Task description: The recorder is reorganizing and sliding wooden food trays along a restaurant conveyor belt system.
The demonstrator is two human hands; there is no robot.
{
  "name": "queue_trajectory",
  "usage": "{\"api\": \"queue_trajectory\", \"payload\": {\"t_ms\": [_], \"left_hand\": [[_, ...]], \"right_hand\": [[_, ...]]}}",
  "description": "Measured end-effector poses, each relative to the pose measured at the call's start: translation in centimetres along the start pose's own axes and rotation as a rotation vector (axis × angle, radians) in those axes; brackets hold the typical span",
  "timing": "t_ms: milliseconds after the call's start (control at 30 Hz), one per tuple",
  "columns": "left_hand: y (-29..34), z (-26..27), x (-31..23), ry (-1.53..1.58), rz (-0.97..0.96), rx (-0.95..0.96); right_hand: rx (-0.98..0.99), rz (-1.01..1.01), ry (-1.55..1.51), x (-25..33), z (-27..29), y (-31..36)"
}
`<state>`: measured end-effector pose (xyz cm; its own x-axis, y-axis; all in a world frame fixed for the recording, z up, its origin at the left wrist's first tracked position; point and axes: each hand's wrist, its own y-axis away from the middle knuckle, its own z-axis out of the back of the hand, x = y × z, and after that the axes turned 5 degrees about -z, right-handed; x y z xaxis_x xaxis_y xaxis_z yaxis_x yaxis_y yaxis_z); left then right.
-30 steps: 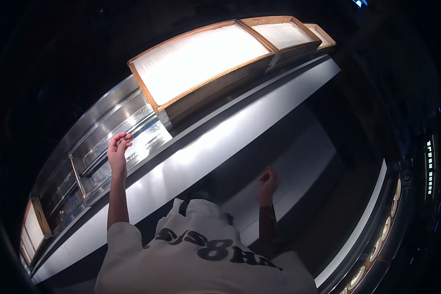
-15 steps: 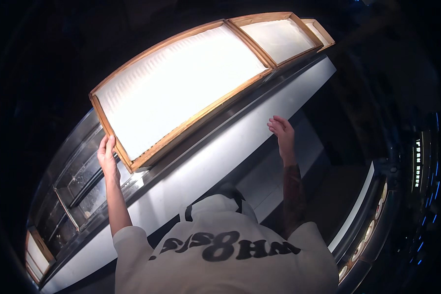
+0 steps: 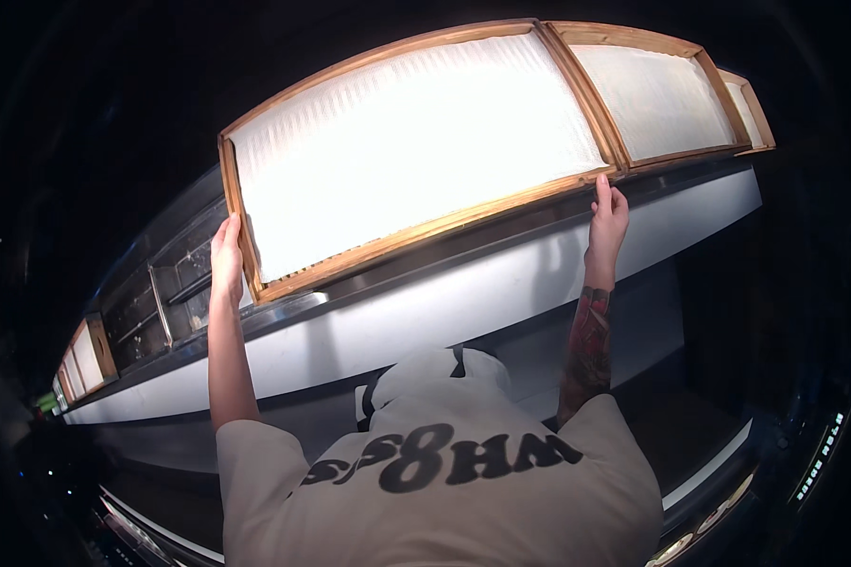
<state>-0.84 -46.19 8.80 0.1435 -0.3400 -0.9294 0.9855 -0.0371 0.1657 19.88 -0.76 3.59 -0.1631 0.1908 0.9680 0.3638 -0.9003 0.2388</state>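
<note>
A large shallow wooden-framed tray (image 3: 407, 142) with a brightly lit white sheet in its bed slants across the upper middle of the view. Gripping its left side rail is my left hand (image 3: 225, 260), with the fingers along the wood close to the near left corner. At the near right corner my right hand (image 3: 609, 222) holds the rim, its thumb up on the wood and its other fingers curled. The underside of the tray is hidden.
A second wooden-framed tray (image 3: 657, 104) adjoins on the right, with a third (image 3: 752, 109) beyond it. Below runs a pale counter front (image 3: 425, 312). To the left are metal compartments (image 3: 165, 302) and another wooden-framed tray (image 3: 90, 359). Lit round shapes lie low at the right.
My right hand has risen from below the counter edge and taken hold of the tray's near right corner. My left hand stays on the left rail. The whole view has turned and shifted.
</note>
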Motion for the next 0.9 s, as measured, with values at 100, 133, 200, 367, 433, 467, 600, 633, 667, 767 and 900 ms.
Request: {"api": "queue_trajectory", "payload": {"t_ms": [100, 133, 200, 367, 433, 467, 600, 633, 667, 767, 900], "left_hand": [[-0.7, 0.2, 0.9, -0.334, -0.206, -0.031], [-0.6, -0.2, 0.5, -0.344, -0.197, -0.033], [-0.3, -0.8, -0.4, -0.554, -0.261, -0.101], [-0.8, -1.0, -0.4, -0.547, -0.285, -0.130], [-0.9, -0.8, -0.2, -0.536, -0.277, -0.165], [-1.2, 0.1, 0.3, -0.515, -0.245, -0.127], [-0.8, 0.4, 0.1, -0.551, -0.214, -0.140], [-0.6, 0.0, -0.5, -0.471, -0.163, -0.140], [-0.7, -0.3, -0.2, -0.406, -0.120, -0.167], [-0.1, -1.3, -1.3, -0.164, 0.085, -0.193], [-2.3, 0.6, 0.5, -0.154, 0.158, -0.214]], "right_hand": [[0.013, -0.003, 0.016, 1.2, 0.0, 0.4], [0.017, 0.002, 0.045, 1.5, 0.2, 0.4], [0.025, 0.000, 0.076, 2.2, 0.7, 0.3], [0.008, 0.273, 0.290, 2.5, 2.5, -1.0], [-0.004, 0.503, 0.363, 3.8, 2.3, -1.1], [-0.009, 0.743, 0.433, 4.4, 2.2, -1.5], [0.384, 0.527, 0.278, 5.2, 1.8, -5.9], [0.390, 0.533, 0.276, 5.1, 1.4, -7.5], [0.486, 0.373, 0.212, 4.7, 1.0, -9.4], [0.780, 0.075, 0.172, 5.7, -0.8, -12.4], [0.798, 0.015, 0.121, 4.5, -3.5, -15.1]]}}
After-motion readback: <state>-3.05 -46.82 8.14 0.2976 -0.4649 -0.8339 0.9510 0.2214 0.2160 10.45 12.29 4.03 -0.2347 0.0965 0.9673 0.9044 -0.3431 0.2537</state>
